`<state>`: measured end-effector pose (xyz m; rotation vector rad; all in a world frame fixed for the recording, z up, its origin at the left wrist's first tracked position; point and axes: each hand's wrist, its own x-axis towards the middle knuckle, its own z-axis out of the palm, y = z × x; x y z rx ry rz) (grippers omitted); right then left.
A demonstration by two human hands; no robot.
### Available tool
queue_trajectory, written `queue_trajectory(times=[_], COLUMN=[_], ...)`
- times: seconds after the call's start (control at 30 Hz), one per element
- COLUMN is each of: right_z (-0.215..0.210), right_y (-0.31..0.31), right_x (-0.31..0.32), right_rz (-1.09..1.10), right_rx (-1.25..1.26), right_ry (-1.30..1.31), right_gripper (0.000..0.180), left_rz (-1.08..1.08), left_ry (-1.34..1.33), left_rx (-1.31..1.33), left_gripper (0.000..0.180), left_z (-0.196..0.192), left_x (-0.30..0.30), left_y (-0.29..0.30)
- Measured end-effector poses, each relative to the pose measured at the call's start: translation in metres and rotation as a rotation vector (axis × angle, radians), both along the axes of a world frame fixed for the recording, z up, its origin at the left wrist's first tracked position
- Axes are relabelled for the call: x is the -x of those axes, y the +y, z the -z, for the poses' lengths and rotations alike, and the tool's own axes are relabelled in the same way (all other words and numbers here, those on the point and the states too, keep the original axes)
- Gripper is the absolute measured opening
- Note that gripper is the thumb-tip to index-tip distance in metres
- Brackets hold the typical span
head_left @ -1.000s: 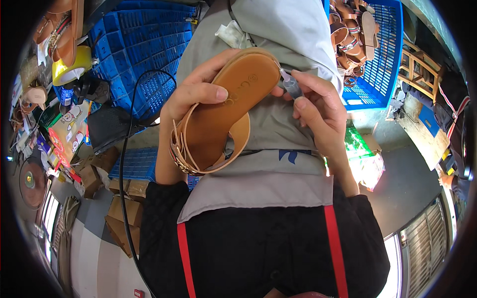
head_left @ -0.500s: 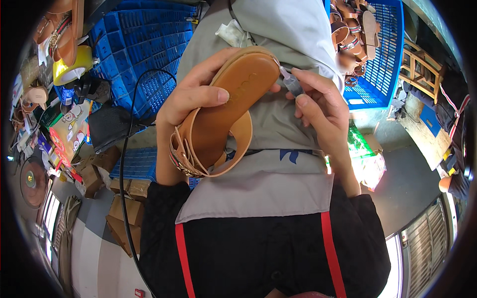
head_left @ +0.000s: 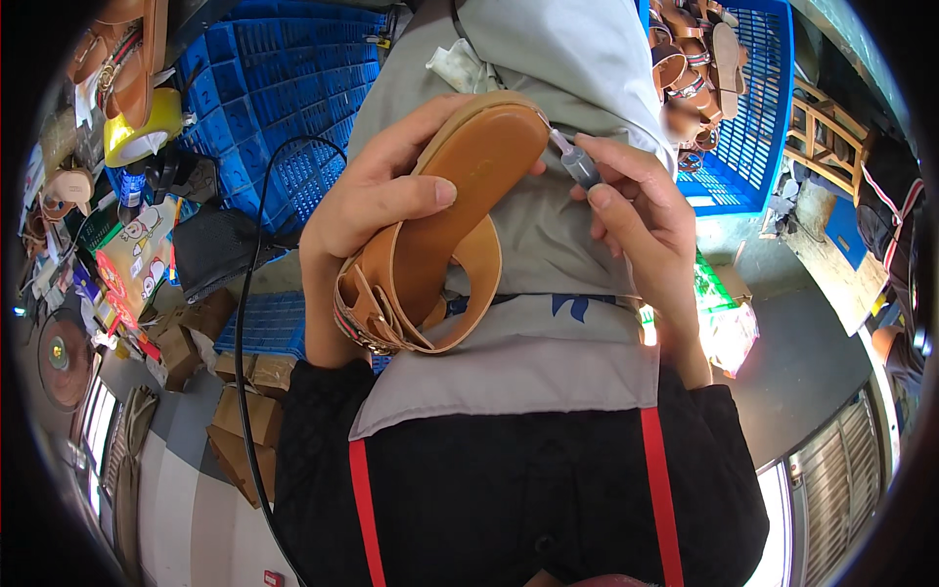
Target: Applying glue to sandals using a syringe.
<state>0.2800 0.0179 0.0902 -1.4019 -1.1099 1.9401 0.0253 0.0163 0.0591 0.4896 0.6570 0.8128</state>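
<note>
My left hand (head_left: pixel 377 201) is closed round the middle of a brown sandal (head_left: pixel 479 166), thumb on the footbed and the other fingers behind the sole. Its toe end points up and right, while the wide straps with a buckle and striped trim hang at the lower end. Between thumb and fingers of my right hand (head_left: pixel 641 201) is a small clear glue bottle (head_left: pixel 579 164) with a thin nozzle. The nozzle tip is at the sandal's edge, near the toe; whether it touches I cannot tell. Beneath both hands lies the grey apron (head_left: pixel 548 245) over my lap.
A blue crate (head_left: pixel 748 127) full of brown sandals stands at the far right, near a wooden stool (head_left: pixel 831 137). Stacked blue crates (head_left: pixel 274 88) fill the far left. A black cable (head_left: pixel 245 372) runs down the left side, past cardboard boxes (head_left: pixel 245 421).
The sandal has tilted slightly, so its footbed catches the light differently and its straps sit a little further right. My right hand has shifted slightly right with the bottle.
</note>
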Motion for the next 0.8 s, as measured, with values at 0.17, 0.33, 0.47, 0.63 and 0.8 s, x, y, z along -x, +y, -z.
queue_trajectory(times=[0.17,0.33,0.47,0.63,0.8], right_z=[0.001,-0.004,-0.007,-0.007,-0.005], right_y=[0.003,0.008,0.011,0.012,0.009], right_x=[-0.005,-0.004,-0.004,-0.005,-0.004], right_rz=[-0.099,-0.18,-0.188,-0.148,-0.125], right_rx=[-0.345,-0.445,-0.618,-0.627,-0.593], right_ry=[-0.202,-0.32,-0.33,-0.33,-0.316], right_gripper=[0.042,0.048,0.048,0.048,0.047], left_rz=[0.037,0.002,-0.069,-0.099,-0.086], left_ry=[0.053,-0.001,-0.079,-0.074,-0.067], left_rx=[-0.037,-0.005,0.024,0.049,0.062], left_gripper=[0.07,0.071,0.073,0.074,0.074], left_z=[-0.003,0.001,0.003,0.002,0.002], left_x=[0.004,0.004,0.0,-0.003,-0.002], left_y=[0.002,-0.001,-0.006,-0.007,-0.007])
